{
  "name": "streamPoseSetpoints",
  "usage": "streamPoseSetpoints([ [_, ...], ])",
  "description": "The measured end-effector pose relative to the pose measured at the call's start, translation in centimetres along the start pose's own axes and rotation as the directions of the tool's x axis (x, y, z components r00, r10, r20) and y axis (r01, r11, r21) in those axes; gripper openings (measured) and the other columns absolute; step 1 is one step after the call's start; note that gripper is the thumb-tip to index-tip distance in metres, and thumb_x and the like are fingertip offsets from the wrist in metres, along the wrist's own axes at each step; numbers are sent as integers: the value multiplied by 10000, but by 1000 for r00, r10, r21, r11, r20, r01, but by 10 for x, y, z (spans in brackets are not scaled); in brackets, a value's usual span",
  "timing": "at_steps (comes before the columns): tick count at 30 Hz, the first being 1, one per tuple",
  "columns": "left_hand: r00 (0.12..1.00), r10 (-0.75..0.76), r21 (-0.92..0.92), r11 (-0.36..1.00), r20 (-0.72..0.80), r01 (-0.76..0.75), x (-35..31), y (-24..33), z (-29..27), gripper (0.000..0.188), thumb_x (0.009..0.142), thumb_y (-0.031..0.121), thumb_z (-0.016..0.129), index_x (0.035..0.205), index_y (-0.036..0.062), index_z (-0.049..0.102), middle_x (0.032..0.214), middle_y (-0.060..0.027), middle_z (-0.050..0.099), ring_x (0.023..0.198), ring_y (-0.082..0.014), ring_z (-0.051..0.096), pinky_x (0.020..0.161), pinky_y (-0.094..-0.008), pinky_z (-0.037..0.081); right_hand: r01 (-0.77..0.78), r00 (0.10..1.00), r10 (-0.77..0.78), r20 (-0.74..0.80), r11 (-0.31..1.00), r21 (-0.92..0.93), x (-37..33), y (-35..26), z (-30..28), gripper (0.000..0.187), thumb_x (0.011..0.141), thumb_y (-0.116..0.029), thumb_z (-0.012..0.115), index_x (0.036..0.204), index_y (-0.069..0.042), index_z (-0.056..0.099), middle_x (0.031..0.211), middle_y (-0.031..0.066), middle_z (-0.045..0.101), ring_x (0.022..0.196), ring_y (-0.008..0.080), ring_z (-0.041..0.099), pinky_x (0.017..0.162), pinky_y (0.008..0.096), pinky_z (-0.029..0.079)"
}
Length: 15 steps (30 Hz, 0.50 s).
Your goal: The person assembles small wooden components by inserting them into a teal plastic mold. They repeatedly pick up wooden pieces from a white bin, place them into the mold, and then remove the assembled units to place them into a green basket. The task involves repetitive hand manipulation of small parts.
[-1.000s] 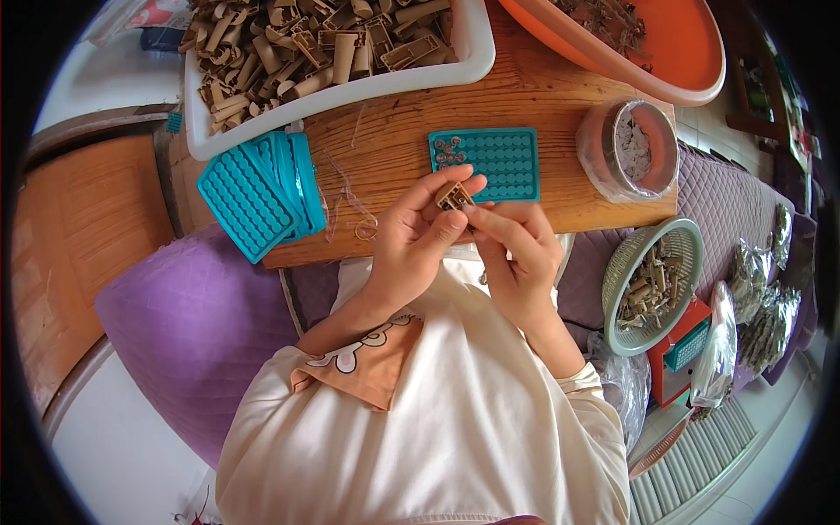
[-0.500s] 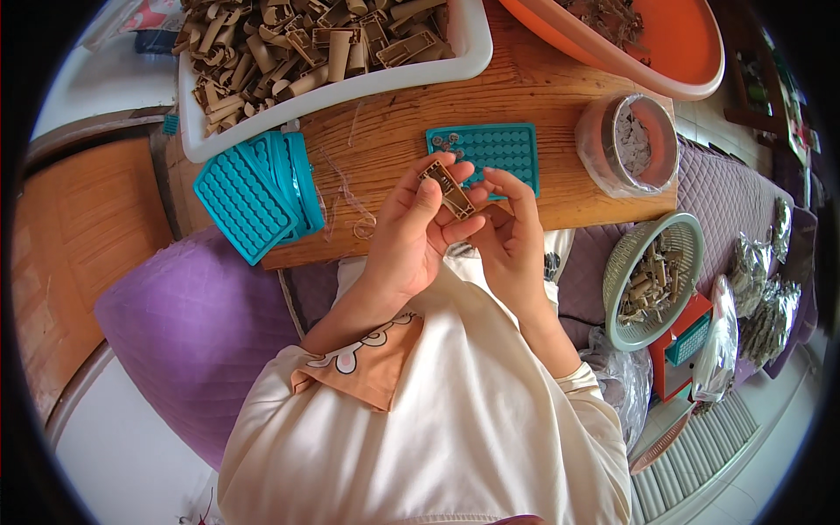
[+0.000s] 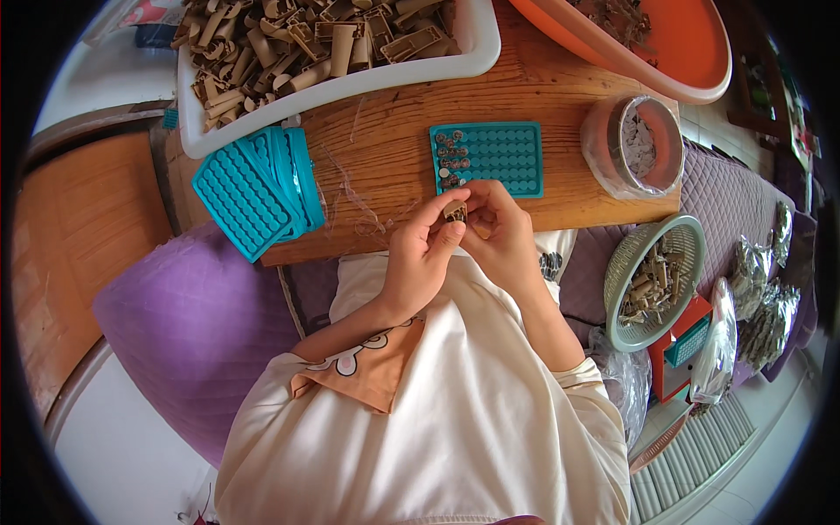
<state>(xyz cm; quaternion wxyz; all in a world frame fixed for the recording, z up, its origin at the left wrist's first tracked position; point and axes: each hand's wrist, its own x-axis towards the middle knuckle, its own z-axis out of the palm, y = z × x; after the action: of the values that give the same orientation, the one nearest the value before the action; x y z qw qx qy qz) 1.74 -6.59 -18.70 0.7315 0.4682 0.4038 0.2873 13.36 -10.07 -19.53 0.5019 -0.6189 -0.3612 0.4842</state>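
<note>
Left hand (image 3: 416, 261) is pinching a small, hollow tan plastic shell (image 3: 455, 211) between thumb and fingers, its grip nearly closed. Right hand (image 3: 507, 238) is curling in from the other side with bent fingers, its tips lying at or very near the shell; whether it is gripping a piece of its own cannot be told, since the fingers are hiding the contact. The shell is sitting up between the fingertips, just short of a teal rectangular plastic tray with rows of round pockets (image 3: 507, 157), above the near part of a brown wooden table with strong grain (image 3: 394, 140).

Slipping looks like the main risk: only fingertips are holding the shell, so a hard push from the right side could be twisting it loose, and it could be dropping onto the table or into the cream cloth garment (image 3: 455, 367) below. Anything loose inside could be spilling if the open side were tipping downward. The small round metallic pieces (image 3: 452, 151) are filling only the tray's left columns, and the fingers are hovering so close to its near edge that a careless knuckle could be nudging the tray and unsettling them. Thin clear plastic strands (image 3: 359, 203) are lying on the table just left of the hands, where a sleeve or wrist could be catching them and dragging them into the work
</note>
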Motion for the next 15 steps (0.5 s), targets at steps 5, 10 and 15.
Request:
streamPoseSetpoints([
  [5, 983, -175, -120, 976, 52, 180, -1, -6, -14, 322, 874, 120, 471, 1175, 16, 426, 1018, -97, 552, 891, -122, 546, 754, -239, 466, -154, 954, 141, 265, 988, 31, 12, 1, -20, 287, 739, -18, 607, 1000, 27, 497, 804, 115, 598, 740, 127, 591, 627, 255, 487],
  [10, 967, -253, -202, 948, -4, 247, 12, 5, -30, 359, 871, 165, 474, 1192, 26, 389, 1056, -151, 535, 857, -202, 595, 714, -281, 517, 258, 965, -254, 66, 871, -418, 57, 7, -32, 168, 753, -34, 585, 921, -21, 582, 840, 87, 582, 718, 190, 590, 627, 290, 476],
  [15, 977, -210, -254, 945, 15, 207, 20, 14, -39, 326, 868, 151, 481, 1162, 25, 420, 1035, -136, 555, 839, -189, 600, 703, -262, 520, 585, 748, -596, 291, 385, -714, 92, 20, -30, 209, 648, -10, 597, 845, -76, 615, 791, 50, 552, 703, 219, 552, 605, 307, 469],
])
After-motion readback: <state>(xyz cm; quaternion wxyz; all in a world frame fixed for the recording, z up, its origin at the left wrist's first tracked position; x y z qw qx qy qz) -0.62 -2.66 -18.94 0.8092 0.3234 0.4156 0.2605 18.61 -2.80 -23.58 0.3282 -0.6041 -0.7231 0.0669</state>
